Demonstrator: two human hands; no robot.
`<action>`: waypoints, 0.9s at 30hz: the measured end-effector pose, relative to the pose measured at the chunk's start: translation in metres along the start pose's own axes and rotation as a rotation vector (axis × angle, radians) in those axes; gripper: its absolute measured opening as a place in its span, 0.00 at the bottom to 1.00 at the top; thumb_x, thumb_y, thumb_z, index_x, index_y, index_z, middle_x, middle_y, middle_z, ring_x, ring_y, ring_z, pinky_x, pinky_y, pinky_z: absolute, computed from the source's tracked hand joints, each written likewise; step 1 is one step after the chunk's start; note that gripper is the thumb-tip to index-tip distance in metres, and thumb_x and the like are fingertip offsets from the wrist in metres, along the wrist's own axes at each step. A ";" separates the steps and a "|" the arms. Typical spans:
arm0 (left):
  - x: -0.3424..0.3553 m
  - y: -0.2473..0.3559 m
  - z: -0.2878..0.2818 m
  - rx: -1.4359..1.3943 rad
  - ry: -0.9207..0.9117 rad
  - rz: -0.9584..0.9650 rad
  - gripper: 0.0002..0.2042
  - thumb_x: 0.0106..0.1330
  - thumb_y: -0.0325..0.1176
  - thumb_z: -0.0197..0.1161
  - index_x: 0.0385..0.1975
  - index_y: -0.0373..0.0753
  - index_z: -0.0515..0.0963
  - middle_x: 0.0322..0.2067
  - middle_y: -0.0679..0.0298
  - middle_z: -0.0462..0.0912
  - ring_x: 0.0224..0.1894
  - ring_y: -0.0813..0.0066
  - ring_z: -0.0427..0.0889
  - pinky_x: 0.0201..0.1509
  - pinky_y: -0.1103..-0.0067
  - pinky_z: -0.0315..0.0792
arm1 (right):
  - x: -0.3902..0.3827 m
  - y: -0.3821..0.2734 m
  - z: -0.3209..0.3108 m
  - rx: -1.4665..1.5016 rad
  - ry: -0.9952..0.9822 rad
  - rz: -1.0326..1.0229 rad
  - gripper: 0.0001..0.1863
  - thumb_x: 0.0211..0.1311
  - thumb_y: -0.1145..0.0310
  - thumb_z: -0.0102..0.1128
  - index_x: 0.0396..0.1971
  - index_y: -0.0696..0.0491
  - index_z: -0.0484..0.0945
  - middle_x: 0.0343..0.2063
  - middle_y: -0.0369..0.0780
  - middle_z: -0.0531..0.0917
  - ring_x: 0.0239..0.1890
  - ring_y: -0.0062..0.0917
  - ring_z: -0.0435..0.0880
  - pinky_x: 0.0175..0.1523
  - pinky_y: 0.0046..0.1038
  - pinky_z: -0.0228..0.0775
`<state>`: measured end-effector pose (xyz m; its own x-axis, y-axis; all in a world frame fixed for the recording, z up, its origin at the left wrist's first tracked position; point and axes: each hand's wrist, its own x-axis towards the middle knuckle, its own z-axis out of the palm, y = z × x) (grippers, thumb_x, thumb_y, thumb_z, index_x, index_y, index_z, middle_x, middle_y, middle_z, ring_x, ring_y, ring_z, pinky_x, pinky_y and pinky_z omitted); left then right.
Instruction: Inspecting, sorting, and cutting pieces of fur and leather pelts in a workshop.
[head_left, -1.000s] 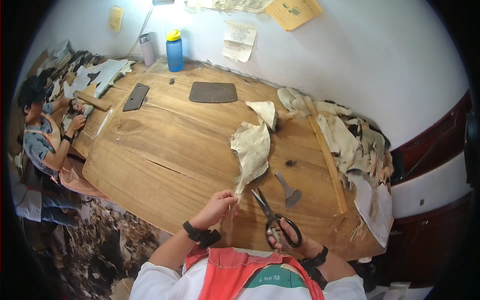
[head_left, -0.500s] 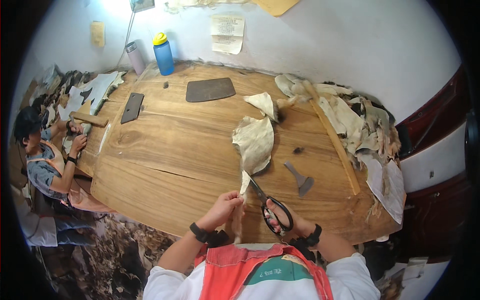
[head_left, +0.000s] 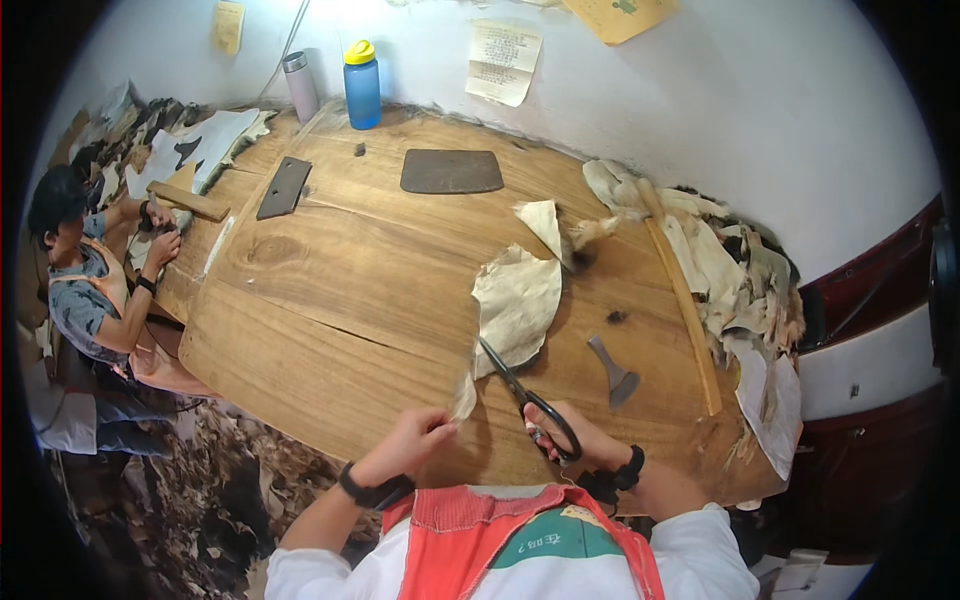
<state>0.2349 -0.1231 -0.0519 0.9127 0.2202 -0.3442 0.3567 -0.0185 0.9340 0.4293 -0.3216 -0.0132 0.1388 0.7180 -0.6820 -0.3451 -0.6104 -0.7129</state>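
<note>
Wooden table before you, a co-worker at its far left. Your left hand pinches a thin strip; whether it joins the pale hide just beyond, I can't tell. Scissors meet the hide's lower edge, your right hand closed around their handles. You seem mid-trim; the next cut calls for tension and fingers clear. Rightward lies a metal blade tool.

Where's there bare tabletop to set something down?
Widest: left of the large pale hide piece, nearer than the dark plate with holes. Smaller: between that plate and the dark slab. Crowded: the right end, with piled hides and a wooden stick, and around the scissors.
</note>
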 end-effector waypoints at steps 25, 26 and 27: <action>-0.009 0.020 -0.008 0.383 0.307 0.098 0.07 0.60 0.29 0.65 0.35 0.33 0.79 0.27 0.56 0.82 0.29 0.68 0.82 0.33 0.76 0.74 | 0.109 -0.093 -0.095 -1.231 0.548 -1.007 0.07 0.49 0.76 0.54 0.30 0.53 0.69 0.27 0.43 0.79 0.37 0.42 0.79 0.38 0.40 0.71; -0.006 0.018 -0.008 0.366 0.281 0.112 0.06 0.61 0.28 0.65 0.35 0.34 0.79 0.27 0.56 0.82 0.29 0.67 0.81 0.33 0.76 0.73 | 0.095 -0.089 -0.085 -1.222 0.437 -0.983 0.08 0.49 0.76 0.56 0.30 0.53 0.70 0.28 0.42 0.79 0.38 0.41 0.79 0.37 0.38 0.72; -0.005 0.013 -0.010 0.363 0.291 0.092 0.06 0.61 0.28 0.65 0.35 0.34 0.79 0.27 0.56 0.82 0.29 0.67 0.81 0.33 0.76 0.73 | 0.081 -0.086 -0.074 -1.096 0.305 -0.863 0.10 0.48 0.76 0.58 0.32 0.53 0.71 0.28 0.42 0.79 0.37 0.40 0.80 0.37 0.35 0.72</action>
<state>0.2333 -0.1145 -0.0372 0.8687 0.4646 -0.1718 0.3705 -0.3790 0.8480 0.5391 -0.2363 -0.0193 0.1716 0.9783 0.1157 0.8087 -0.0728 -0.5838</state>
